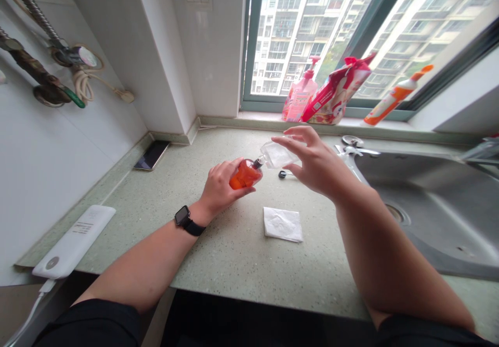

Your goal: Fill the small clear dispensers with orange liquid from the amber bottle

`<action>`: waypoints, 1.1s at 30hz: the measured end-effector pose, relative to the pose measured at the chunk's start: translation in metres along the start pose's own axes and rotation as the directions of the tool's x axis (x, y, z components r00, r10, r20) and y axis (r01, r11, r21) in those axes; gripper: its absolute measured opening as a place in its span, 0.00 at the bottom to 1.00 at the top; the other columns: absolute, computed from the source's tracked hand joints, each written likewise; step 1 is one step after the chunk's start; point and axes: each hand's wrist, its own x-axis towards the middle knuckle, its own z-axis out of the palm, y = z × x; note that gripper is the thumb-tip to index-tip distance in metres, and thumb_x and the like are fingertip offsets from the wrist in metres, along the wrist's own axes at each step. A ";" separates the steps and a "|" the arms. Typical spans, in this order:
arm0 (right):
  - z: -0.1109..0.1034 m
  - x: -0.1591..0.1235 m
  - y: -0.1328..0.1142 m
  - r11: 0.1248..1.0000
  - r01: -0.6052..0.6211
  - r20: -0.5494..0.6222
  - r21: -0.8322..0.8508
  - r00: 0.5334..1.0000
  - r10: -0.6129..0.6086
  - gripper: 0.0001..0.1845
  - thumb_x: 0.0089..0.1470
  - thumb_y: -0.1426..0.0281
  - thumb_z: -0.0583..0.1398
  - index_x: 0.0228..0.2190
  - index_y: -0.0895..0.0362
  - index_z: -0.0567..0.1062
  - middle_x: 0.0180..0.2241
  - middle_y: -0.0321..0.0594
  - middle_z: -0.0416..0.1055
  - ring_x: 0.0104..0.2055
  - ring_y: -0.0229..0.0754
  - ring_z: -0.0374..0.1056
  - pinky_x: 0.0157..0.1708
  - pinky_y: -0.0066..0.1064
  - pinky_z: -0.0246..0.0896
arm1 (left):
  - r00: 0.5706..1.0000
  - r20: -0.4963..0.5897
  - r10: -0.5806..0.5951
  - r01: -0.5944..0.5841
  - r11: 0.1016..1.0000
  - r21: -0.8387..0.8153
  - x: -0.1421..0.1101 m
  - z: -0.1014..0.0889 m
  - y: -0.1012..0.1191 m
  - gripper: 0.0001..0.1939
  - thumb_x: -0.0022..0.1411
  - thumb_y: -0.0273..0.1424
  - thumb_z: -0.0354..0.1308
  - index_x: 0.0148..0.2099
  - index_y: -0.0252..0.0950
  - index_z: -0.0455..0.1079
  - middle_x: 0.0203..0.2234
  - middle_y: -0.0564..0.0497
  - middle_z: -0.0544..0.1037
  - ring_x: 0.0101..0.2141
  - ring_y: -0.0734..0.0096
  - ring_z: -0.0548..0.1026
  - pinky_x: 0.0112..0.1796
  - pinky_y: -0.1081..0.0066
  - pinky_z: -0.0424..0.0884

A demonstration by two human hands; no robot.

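Observation:
My left hand (223,181) is closed round a small clear bottle of orange-red liquid (245,175), which leans to the right. Between the fingers of my right hand (312,157) is a clear glass bottle (277,154), tipped so that its neck points down and left. The two bottle necks meet at a dark ring or collar (258,163); whether liquid passes between them I cannot tell. A black cap (283,174) with a thin stem lies on the counter just below the clear bottle. Nearer to me, a folded white tissue (283,224) lies flat.
A steel sink (440,207) with a faucet (353,160) takes up the right side. On the windowsill stand a pink pump bottle (300,97), a red bag (335,92) and an orange-white bottle (393,100). A phone (152,155) and a white power bank (76,240) lie left.

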 end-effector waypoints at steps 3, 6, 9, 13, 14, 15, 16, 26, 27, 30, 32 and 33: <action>-0.001 0.000 -0.001 1.000 0.015 -0.002 0.006 1.000 -0.015 0.38 0.58 0.76 0.64 0.66 0.41 0.71 0.61 0.48 0.67 0.58 0.57 0.73 0.56 0.56 0.78 | 1.000 0.000 0.001 -0.001 1.000 0.003 0.000 0.000 0.000 0.44 0.62 0.62 0.67 0.70 0.42 0.66 0.56 0.41 0.81 0.53 0.49 0.79 0.58 0.48 0.71; -0.001 0.001 -0.002 1.000 0.027 -0.010 0.010 1.000 -0.027 0.38 0.58 0.77 0.64 0.66 0.42 0.72 0.61 0.48 0.67 0.60 0.57 0.72 0.58 0.56 0.77 | 1.000 -0.002 0.004 -0.004 1.000 0.006 0.000 0.000 0.001 0.44 0.62 0.62 0.67 0.70 0.42 0.66 0.56 0.41 0.81 0.53 0.49 0.79 0.58 0.48 0.71; -0.002 0.001 -0.003 0.999 0.033 -0.016 0.014 0.999 -0.033 0.37 0.58 0.79 0.63 0.65 0.42 0.72 0.61 0.48 0.67 0.60 0.56 0.71 0.59 0.55 0.76 | 1.000 0.000 0.011 -0.011 1.000 0.012 -0.001 -0.001 0.001 0.44 0.63 0.62 0.66 0.71 0.42 0.66 0.55 0.41 0.81 0.53 0.49 0.79 0.58 0.49 0.71; -0.003 0.001 -0.004 0.999 0.043 -0.022 0.020 0.999 -0.042 0.37 0.58 0.79 0.63 0.65 0.42 0.72 0.61 0.47 0.67 0.61 0.56 0.71 0.61 0.56 0.74 | 1.000 0.007 0.014 -0.015 1.000 0.020 -0.001 -0.001 0.001 0.45 0.63 0.63 0.65 0.71 0.42 0.66 0.55 0.41 0.81 0.53 0.49 0.79 0.58 0.49 0.71; -0.003 0.000 -0.004 0.999 0.047 -0.024 0.021 0.999 -0.046 0.37 0.58 0.78 0.63 0.65 0.43 0.72 0.61 0.47 0.67 0.62 0.56 0.70 0.61 0.57 0.74 | 1.000 0.009 0.013 -0.014 1.000 0.022 -0.001 -0.001 0.001 0.45 0.63 0.63 0.65 0.71 0.42 0.66 0.55 0.41 0.81 0.53 0.49 0.79 0.58 0.49 0.71; -0.003 0.000 -0.004 0.999 0.050 -0.026 0.020 0.998 -0.050 0.36 0.58 0.78 0.63 0.65 0.44 0.72 0.61 0.48 0.67 0.62 0.56 0.70 0.61 0.56 0.74 | 1.000 0.010 0.012 -0.013 1.000 0.024 -0.001 -0.001 0.001 0.45 0.63 0.63 0.65 0.71 0.42 0.66 0.55 0.41 0.81 0.53 0.50 0.79 0.58 0.49 0.71; -0.003 0.000 -0.004 0.998 0.053 -0.028 0.018 0.998 -0.053 0.36 0.58 0.78 0.63 0.65 0.44 0.73 0.61 0.48 0.67 0.62 0.56 0.70 0.61 0.56 0.74 | 1.000 0.010 0.012 -0.012 1.000 0.025 -0.001 -0.001 0.001 0.44 0.63 0.63 0.65 0.71 0.42 0.66 0.55 0.41 0.81 0.53 0.50 0.79 0.58 0.49 0.71; -0.005 0.000 -0.004 0.998 0.061 -0.020 -0.007 0.998 -0.061 0.38 0.58 0.79 0.62 0.66 0.42 0.72 0.62 0.48 0.67 0.65 0.59 0.68 0.64 0.61 0.71 | 1.000 0.012 0.014 -0.014 1.000 0.018 -0.001 -0.001 0.001 0.45 0.63 0.64 0.64 0.71 0.41 0.65 0.56 0.41 0.81 0.53 0.50 0.79 0.57 0.49 0.71; -0.005 0.000 -0.004 0.998 0.061 -0.017 -0.009 0.998 -0.061 0.38 0.58 0.79 0.62 0.66 0.42 0.72 0.62 0.48 0.67 0.65 0.59 0.68 0.64 0.61 0.71 | 1.000 0.014 0.014 -0.014 1.000 0.019 -0.001 -0.001 0.001 0.45 0.63 0.64 0.64 0.71 0.41 0.65 0.55 0.41 0.81 0.53 0.50 0.79 0.57 0.49 0.71; -0.006 0.000 -0.004 0.998 0.060 -0.013 -0.011 0.998 -0.060 0.39 0.58 0.80 0.62 0.67 0.42 0.71 0.63 0.48 0.67 0.66 0.59 0.67 0.65 0.61 0.70 | 1.000 0.011 0.016 -0.016 1.000 0.023 -0.001 -0.001 0.001 0.45 0.63 0.64 0.64 0.71 0.42 0.65 0.55 0.41 0.81 0.52 0.50 0.79 0.57 0.49 0.71; -0.007 0.000 -0.005 0.998 0.060 -0.012 -0.013 0.998 -0.060 0.39 0.58 0.80 0.63 0.66 0.42 0.71 0.63 0.48 0.66 0.66 0.60 0.67 0.65 0.61 0.70 | 1.000 0.010 0.020 -0.020 0.999 0.026 -0.001 -0.001 0.002 0.45 0.63 0.64 0.64 0.71 0.42 0.65 0.55 0.41 0.81 0.52 0.50 0.79 0.57 0.49 0.71; -0.007 0.000 -0.005 0.998 0.060 -0.011 -0.013 0.998 -0.060 0.39 0.58 0.80 0.63 0.66 0.42 0.71 0.64 0.48 0.66 0.66 0.60 0.67 0.65 0.61 0.70 | 1.000 0.011 0.021 -0.021 0.999 0.028 -0.001 -0.001 0.002 0.45 0.63 0.64 0.64 0.71 0.42 0.65 0.55 0.41 0.81 0.52 0.50 0.79 0.57 0.49 0.71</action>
